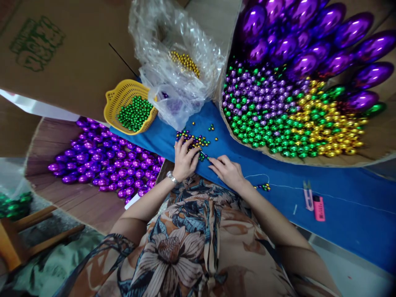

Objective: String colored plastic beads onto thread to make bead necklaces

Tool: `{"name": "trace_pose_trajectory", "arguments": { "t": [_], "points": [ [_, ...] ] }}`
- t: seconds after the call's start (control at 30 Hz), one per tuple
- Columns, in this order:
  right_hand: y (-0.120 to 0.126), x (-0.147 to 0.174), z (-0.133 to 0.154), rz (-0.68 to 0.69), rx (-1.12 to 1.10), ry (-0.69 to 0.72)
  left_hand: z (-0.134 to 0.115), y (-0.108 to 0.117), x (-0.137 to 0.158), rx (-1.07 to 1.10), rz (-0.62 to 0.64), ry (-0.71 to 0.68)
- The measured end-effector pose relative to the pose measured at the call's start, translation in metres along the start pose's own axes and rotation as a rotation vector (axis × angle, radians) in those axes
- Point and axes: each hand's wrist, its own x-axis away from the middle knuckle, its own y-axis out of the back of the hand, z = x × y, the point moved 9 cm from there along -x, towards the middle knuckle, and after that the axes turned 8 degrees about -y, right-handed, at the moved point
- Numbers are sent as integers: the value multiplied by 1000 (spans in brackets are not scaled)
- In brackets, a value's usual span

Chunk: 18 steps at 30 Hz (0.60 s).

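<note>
My left hand [185,160], with a metal-band watch [172,177] at the wrist, reaches over a loose pile of small shiny beads [198,141] in purple, green and gold. Its fingers are apart and curved, the tips touching the beads. Close by on the right, my right hand [228,171] pinches a thin needle [203,153] that points left toward the left fingertips. Dark and green beads lie around the needle; whether any are on it is hard to tell. White thread [260,175] loops behind the right hand, near a small bead cluster [262,187].
A yellow basket [113,101] holds green beads beside a clear plastic bag [182,37] with gold beads. Large boxes stand right, with mixed beads [278,119] and purple ornaments [355,29], and left, with purple beads [114,161]. Thread snips [307,196] and a pink lighter [319,208] lie right.
</note>
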Motion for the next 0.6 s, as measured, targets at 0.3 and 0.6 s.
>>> {"name": "trace_pose_trajectory", "arguments": {
  "t": [0.3,0.6],
  "points": [
    [-9,-6,1,21,10,-60,-9,-6,2,35,45,-23],
    [12,-2,-24,-130,-5,-115,-7,-5,-9,35,28,-2]
  ]
}}
